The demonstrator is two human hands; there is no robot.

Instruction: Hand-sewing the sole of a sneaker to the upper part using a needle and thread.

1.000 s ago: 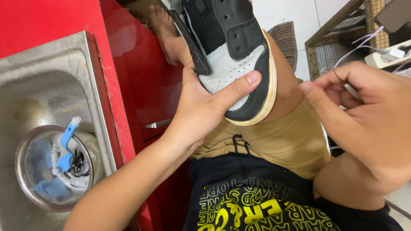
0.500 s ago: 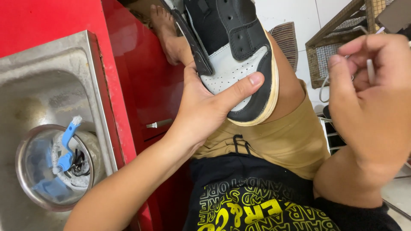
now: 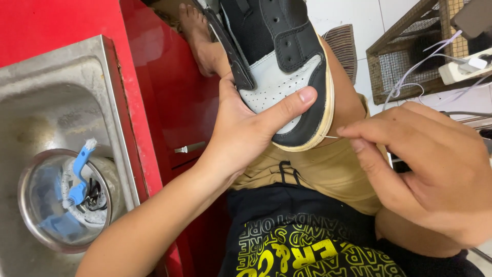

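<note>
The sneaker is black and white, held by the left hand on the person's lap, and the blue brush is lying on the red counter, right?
Not quite. The head view shows the blue brush standing in the metal bowl inside the sink, not on the counter. The rest holds: the left hand grips the black and white sneaker on the lap.

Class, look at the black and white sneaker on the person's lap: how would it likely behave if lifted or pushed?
The sneaker probably keeps its shape at the toe: the thick cream sole rim looks firm under the left hand. Its black upper flaps seem softer and may flop. It looks light, since one hand steadies it while the right hand pinches a thin needle at the sole edge.
</note>
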